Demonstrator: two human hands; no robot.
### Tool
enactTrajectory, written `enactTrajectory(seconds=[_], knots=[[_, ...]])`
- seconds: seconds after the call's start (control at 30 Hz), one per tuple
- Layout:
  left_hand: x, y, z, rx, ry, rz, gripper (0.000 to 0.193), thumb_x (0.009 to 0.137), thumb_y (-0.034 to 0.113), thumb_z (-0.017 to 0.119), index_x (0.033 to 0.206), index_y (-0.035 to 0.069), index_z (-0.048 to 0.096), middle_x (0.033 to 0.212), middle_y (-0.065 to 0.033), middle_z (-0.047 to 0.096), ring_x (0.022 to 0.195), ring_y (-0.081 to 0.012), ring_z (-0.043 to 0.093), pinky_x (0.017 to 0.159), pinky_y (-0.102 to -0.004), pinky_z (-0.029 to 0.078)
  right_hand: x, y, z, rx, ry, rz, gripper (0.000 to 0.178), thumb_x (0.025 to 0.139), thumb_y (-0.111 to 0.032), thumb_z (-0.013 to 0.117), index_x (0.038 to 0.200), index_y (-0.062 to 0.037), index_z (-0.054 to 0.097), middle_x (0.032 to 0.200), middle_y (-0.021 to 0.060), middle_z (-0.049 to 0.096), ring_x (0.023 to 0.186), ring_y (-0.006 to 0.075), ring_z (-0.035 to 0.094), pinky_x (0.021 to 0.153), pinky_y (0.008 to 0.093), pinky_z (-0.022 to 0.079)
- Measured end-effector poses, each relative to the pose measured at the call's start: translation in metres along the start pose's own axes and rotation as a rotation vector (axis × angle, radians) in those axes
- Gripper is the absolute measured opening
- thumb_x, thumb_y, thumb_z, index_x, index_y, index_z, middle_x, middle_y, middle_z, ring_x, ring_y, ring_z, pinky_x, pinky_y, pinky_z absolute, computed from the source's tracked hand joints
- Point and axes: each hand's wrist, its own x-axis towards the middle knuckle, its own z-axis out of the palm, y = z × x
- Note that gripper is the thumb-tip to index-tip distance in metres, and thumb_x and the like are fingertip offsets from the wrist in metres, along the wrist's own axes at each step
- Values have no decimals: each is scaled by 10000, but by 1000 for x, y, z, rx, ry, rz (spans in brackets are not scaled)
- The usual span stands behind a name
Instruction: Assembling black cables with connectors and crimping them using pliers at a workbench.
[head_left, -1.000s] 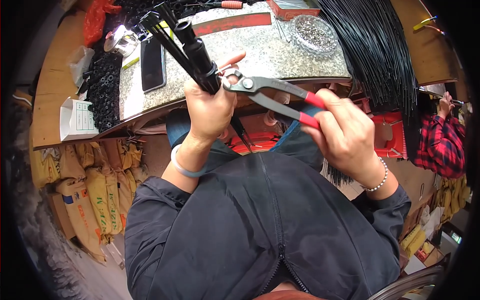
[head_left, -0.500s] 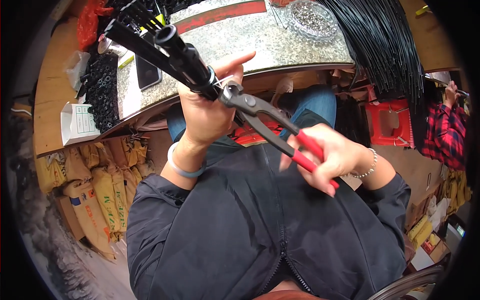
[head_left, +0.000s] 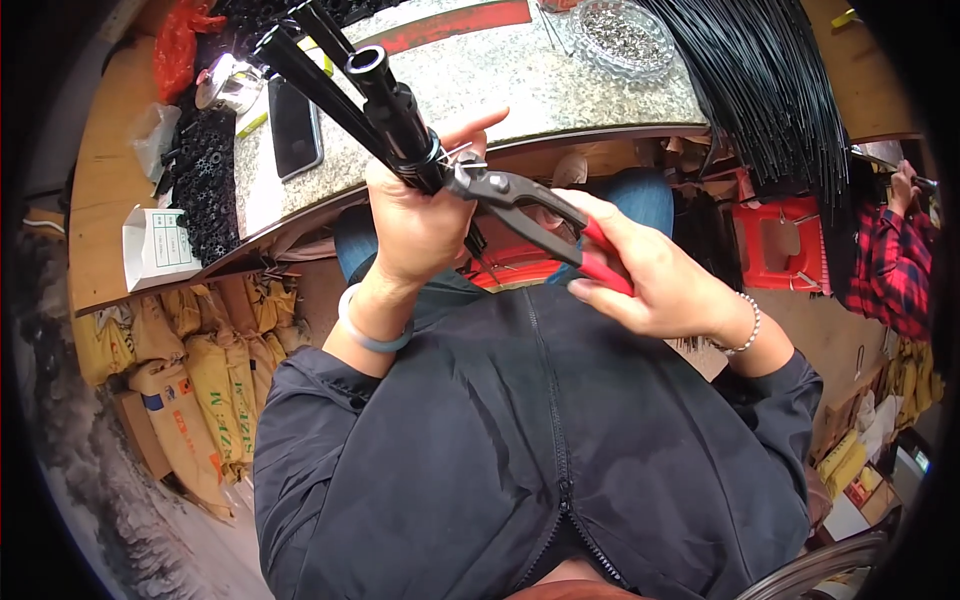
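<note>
My left hand (head_left: pixel 412 225) is wrapped round a bundle of black ribs and a thick black tube, which looks like an umbrella frame (head_left: pixel 398 125). Its open tube end tilts up and to the left, and my left index finger points out to the right. Thin silvery wire (head_left: pixel 458 153) sticks out at the collar of the frame. Black end-cutting pincers (head_left: pixel 528 218) with red grips have their jaws at this wire. My right hand (head_left: pixel 655 282) is closed round the grips. Whether the jaws touch the wire cannot be seen clearly.
Ahead lies a speckled tabletop (head_left: pixel 520 80) with a phone (head_left: pixel 295 130), a glass dish (head_left: pixel 622 42) of small metal pieces and a heap of long black rods (head_left: pixel 765 90). A white box (head_left: pixel 160 245) stands at left. Another person's plaid sleeve (head_left: pixel 890 265) shows at far right.
My right hand has moved up along the pincers, its blurred fingers now closed round the grips. The frame and my left hand have shifted slightly to the right.
</note>
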Motion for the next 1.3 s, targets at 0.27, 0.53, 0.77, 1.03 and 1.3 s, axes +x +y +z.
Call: enactTrajectory(seconds=[0.27,0.53,0.77,1.03,1.3], knots=[[-3,1,1,-30,0,-187,113,822,-64,562,894,-41,647,821,-44,656,584,-23,502,531,-191,419,1,3,-13,60,-102,-19,462,916,-92,445,1357,-24,322,922,70,530,717,122,503,681,270,460],[-1,-2,-1,52,-131,-38,278,795,-69,548,1062,-46,622,638,63,494,536,-8,404,492,-159,319,0,-32,-45,-48,-214,302,324,951,-274,447,770,-8,483,538,35,451,462,111,426,451,271,370],[10,12,-6,126,-102,-131,258,810,-65,567,1053,-13,638,643,21,598,565,-19,517,523,-176,419,2,-37,-36,-354,15,74,204,900,-195,542,902,-28,425,573,79,449,492,169,446,472,301,365],[15,18,-1,-85,12,-139,247,878,75,580,1097,-38,601,541,35,527,405,-14,424,370,-173,320,-6,-11,-26,424,73,127,197,937,-260,483,970,-84,402,808,22,506,602,42,397,572,178,362],[14,25,3,-175,27,-212,164,867,55,586,993,-41,627,521,67,465,421,18,371,385,-167,268,1,-8,-29,71,250,-87,165,860,-167,591,809,-14,557,883,53,457,797,130,425,712,241,360]])
